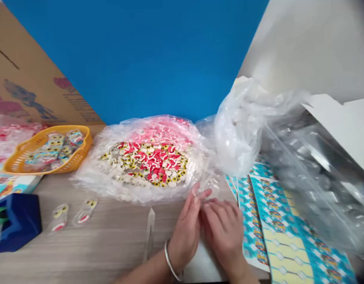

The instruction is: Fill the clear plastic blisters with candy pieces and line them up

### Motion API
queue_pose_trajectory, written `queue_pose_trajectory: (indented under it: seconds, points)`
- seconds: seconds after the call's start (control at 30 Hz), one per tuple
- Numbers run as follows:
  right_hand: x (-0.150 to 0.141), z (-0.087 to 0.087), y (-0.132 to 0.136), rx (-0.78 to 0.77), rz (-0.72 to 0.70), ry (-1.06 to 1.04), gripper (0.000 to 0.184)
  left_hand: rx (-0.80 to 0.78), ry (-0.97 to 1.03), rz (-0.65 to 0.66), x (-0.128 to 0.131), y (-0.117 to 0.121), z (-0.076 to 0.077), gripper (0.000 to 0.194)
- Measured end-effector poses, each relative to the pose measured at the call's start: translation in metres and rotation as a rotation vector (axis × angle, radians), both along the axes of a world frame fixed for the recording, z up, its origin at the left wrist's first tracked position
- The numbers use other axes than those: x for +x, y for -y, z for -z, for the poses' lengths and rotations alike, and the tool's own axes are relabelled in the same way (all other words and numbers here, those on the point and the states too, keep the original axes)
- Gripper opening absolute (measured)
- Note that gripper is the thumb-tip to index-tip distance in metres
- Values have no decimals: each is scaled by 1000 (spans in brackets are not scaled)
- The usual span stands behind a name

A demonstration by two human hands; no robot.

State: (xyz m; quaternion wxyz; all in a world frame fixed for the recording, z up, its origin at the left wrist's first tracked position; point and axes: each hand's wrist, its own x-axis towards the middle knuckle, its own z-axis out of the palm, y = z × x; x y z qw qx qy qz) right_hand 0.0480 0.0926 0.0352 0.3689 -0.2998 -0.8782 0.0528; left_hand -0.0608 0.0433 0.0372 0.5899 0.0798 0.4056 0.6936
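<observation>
Clear plastic bag [134,196] lies beyond the hands [187,230] [224,225] (any held item indistinct).

Your left hand [186,232] is tipped on edge, thumb and forefinger pointing forward — your right hand [224,228] sits close beside it, back up, fingers bent toward the left. Your left forearm [146,271] slants in from below; your right wrist [239,268] angles inward.

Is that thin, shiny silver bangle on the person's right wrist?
No, the thin silver bangle circles the wrist of the left hand, and the right hand wears none.
</observation>
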Motion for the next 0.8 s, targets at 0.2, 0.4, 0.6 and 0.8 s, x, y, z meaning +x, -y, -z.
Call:
queue_pose_trajectory:
  seconds: [0.2, 0.4, 0.6, 0.8]
  points:
    - [-67, -7, 16, -295, -325, -82, 20, -70, 91, -175, -69, 19, 4, 55]
    - [-102, -6, -13, -662, -220, -70, 20, 18, 97, -203, -108, 32, 9, 53]
    - [-144, 6, -43, -493, 13, 351, 20, -33, 176, -181, -118, 33, 17, 49]
    - [-160, 12, -49, -478, 30, 465, 11, -34, 173, -176, -122, 32, 20, 40]
